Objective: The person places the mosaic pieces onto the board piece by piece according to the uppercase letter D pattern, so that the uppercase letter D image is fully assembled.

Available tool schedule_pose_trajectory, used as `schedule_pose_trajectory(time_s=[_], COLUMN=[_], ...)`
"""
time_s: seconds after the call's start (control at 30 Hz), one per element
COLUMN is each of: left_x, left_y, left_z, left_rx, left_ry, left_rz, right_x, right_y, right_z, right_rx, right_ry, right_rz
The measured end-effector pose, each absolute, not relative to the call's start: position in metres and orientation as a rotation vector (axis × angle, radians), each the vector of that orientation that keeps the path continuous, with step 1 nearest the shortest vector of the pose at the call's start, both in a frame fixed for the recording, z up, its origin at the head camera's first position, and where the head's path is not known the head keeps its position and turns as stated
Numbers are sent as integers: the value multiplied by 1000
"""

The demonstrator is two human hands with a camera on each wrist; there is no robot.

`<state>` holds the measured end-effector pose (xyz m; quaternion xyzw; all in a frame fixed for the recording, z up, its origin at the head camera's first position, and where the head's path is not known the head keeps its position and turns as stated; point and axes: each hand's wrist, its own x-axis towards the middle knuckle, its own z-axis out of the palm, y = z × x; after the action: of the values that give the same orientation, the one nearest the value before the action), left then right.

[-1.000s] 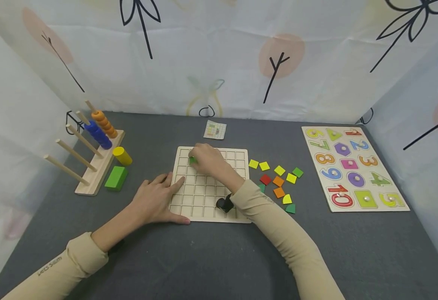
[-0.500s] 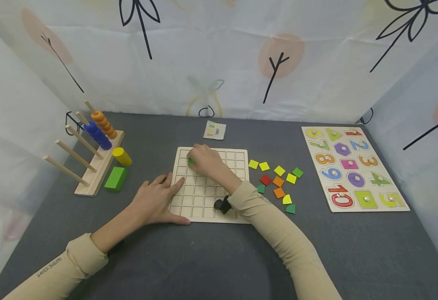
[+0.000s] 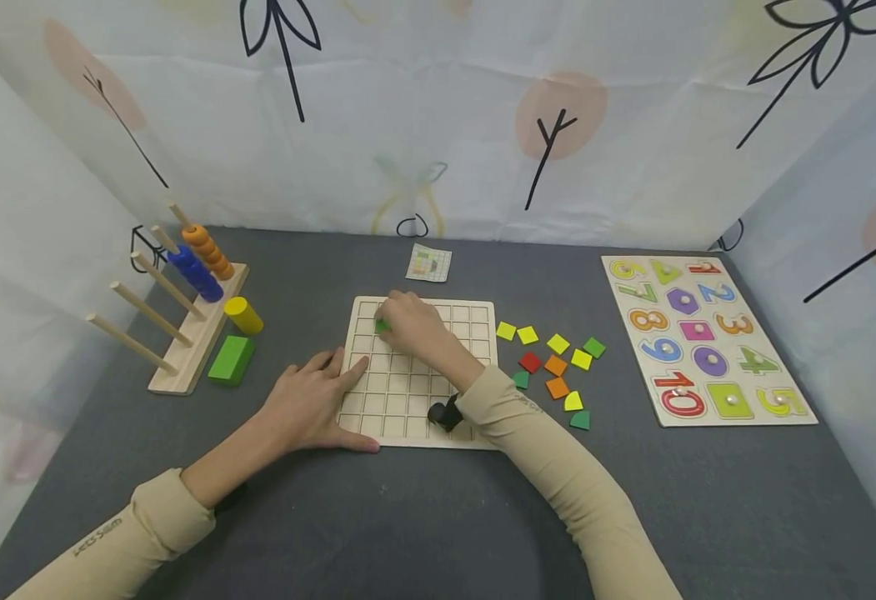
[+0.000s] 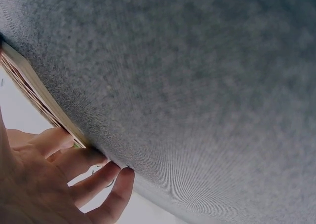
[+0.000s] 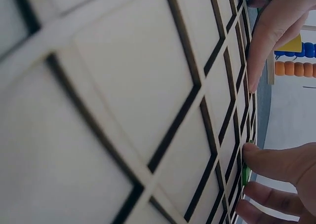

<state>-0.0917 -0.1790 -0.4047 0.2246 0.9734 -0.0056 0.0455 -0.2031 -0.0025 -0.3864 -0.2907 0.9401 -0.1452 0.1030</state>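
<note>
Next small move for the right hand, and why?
Probably press the green tile flat into a grid cell, then let go: the right hand pinches it at the surface of the gridded board, near the far left corner, while the left hand touches the board's left edge, likely steadying it.

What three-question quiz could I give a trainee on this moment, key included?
1. Which hand pinches a green tile at the grid board?
2. Look at the bead rack. True or false: all the rods carry beads.
3. How many red tiles lie loose on the table, to the right of the grid board in the head view?

Key:
1. The right hand.
2. False; three rods are bare.
3. One.
</note>
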Motion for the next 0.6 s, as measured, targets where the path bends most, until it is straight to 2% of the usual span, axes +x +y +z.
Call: schedule_pose_trajectory(time_s=[0.6], left_x=[-92], left_y=[-179], left_z=[-404], left_rx=[688], left_ry=[2981], left_rz=[-39], right_x=[-198], right_y=[1], right_z=[-385], right_rx=[-882], right_ry=[2778], right_rz=[-408])
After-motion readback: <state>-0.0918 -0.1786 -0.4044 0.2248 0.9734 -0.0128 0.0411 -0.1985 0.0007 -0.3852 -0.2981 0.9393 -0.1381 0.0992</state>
